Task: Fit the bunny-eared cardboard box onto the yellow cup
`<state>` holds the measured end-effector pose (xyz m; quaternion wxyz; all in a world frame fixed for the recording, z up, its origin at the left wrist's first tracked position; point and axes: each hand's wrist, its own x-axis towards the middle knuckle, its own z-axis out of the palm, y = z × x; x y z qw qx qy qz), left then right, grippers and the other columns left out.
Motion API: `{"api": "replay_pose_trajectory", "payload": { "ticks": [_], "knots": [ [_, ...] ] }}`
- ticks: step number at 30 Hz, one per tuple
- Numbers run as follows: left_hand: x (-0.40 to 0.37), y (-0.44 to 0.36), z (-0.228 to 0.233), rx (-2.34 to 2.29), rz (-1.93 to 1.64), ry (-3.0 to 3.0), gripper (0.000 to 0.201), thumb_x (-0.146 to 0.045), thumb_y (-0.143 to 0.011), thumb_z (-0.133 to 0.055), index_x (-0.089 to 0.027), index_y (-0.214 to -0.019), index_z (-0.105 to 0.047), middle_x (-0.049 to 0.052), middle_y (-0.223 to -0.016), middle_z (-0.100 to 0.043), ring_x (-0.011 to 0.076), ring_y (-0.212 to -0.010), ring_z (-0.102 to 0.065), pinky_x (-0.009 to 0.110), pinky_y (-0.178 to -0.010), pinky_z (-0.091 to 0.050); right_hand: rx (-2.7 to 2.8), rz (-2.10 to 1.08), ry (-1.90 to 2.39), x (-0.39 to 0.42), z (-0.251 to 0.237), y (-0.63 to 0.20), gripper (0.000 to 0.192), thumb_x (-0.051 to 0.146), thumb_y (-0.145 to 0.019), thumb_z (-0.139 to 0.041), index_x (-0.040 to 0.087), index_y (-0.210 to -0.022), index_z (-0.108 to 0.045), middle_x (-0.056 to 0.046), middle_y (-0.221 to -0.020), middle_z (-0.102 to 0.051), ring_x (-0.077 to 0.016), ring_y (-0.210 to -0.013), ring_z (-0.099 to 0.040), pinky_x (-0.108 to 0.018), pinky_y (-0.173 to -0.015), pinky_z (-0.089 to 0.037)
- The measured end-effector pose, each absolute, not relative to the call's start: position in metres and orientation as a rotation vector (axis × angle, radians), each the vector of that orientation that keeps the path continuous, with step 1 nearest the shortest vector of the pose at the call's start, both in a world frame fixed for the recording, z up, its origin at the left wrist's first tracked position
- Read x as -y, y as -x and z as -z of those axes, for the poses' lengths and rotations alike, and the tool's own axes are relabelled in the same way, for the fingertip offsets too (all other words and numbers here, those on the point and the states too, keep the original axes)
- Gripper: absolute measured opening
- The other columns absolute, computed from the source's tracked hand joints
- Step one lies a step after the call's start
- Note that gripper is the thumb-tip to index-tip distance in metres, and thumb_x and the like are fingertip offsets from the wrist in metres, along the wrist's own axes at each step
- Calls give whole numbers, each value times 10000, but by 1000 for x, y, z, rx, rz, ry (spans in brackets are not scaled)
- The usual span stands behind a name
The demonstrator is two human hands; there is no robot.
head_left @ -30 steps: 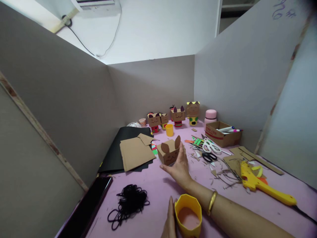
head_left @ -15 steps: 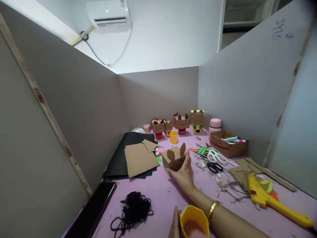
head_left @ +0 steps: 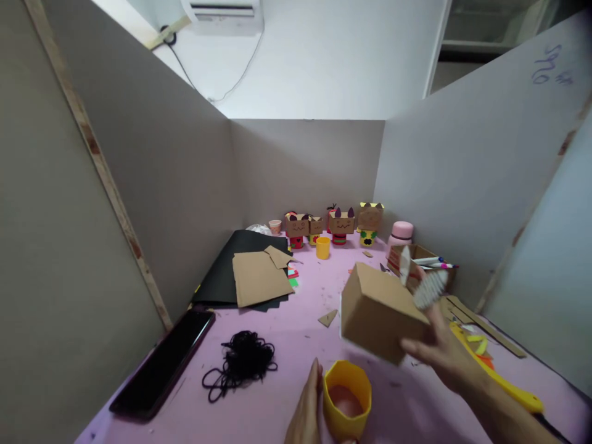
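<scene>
Status: right hand (head_left: pixel 446 354) has the cardboard box (head_left: pixel 377 311) lifted off the table (head_left: pixel 277 364), fingers wrapped round its near-right edge, thumb side under it. Box is tilted, plain back/side faces cam, ears (head_left: pixel 423 280) stick out at its far-right end (blurred, can't read detail). Face side not visible from here

Left hand (head_left: pixel 305 416) is low at frame bottom, curled against the left wall of the yellow cup (head_left: pixel 346 401); looks like a loose steadying hold, fingertips out of frame so grip tightness = can't tell. Cup stands upright, open end up, directly below-left of the box and just right of the left hand

Progress, my read: box head seems built (folded, ears on). Cup body ready and held. Not done: box isn't on the cup, the two are apart w/ a clear gap. No glue visible on the cup rim. Glue gun (head_left: pixel 494 376) lies on the table just right of / under the right forearm, untouched

Around: black yarn tangle (head_left: pixel 243 364) left of the left hand, phone (head_left: pixel 161 364) further left. Cardboard sheets (head_left: pixel 259 277) on black paper far-left. Row of finished figures (head_left: pixel 340 225) at the back wall, well beyond both hands. Box of markers (head_left: pixel 419 259) just behind the lifted box
</scene>
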<state>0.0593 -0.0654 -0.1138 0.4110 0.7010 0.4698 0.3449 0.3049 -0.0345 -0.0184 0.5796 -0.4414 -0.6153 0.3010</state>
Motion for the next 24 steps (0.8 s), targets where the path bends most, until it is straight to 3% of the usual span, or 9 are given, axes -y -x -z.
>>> {"api": "replay_pose_trajectory", "payload": {
  "ticks": [2,5,12,15,18,24],
  "knots": [
    [70,-59,104,-1160,-828,-1786,1064,-509,-701,-618,91,-1445,-151,277,-1505,-213,339,-1399,-259,460,-1149,-219,1524,-589,1102,63,30,-318,1118,564,-656,-726,239,-1511,-84,-161,-1450,-426,-353,-1335,-384,-509,-1038,-370],
    [79,-62,92,-1172,-842,-1775,977,-385,-703,-605,42,-1463,-164,232,-1517,-231,317,-1404,-258,480,-1151,-211,1639,-527,1173,82,50,-321,1127,511,-631,-746,216,-1515,-111,-168,-1436,-441,-385,-1319,-399,-523,-1039,-369],
    [88,-67,83,-1206,-899,-1673,1022,-295,-604,-626,23,-1465,-176,208,-1524,-236,316,-1411,-243,491,-1154,-211,1748,-697,1166,75,54,-305,1244,302,-588,-758,269,-1506,82,-127,-1483,-387,-358,-1309,-423,-528,-1041,-376],
    [87,-67,84,-1216,-896,-1659,1028,-269,-585,-629,14,-1467,-183,200,-1525,-244,320,-1412,-238,490,-1157,-204,1830,-658,1223,72,57,-310,1251,234,-571,-743,283,-1505,88,-107,-1519,-325,-365,-1337,-375,-536,-1057,-353],
    [84,-66,90,-1164,-904,-1630,1061,-250,-571,-667,-46,-1486,-170,170,-1541,-225,323,-1418,-219,489,-1162,-186,1824,-698,1245,69,65,-321,1204,202,-588,-710,310,-1507,60,-86,-1497,-376,-354,-1314,-418,-519,-1040,-387],
    [80,-63,104,-1001,-923,-1545,1216,-279,-534,-782,-193,-1513,-67,119,-1573,-152,330,-1438,-129,514,-1162,-142,1788,-749,1208,70,75,-329,1166,480,-557,-761,232,-1515,-144,-122,-1420,-479,-403,-1272,-457,-467,-893,-515]
  ]
}}
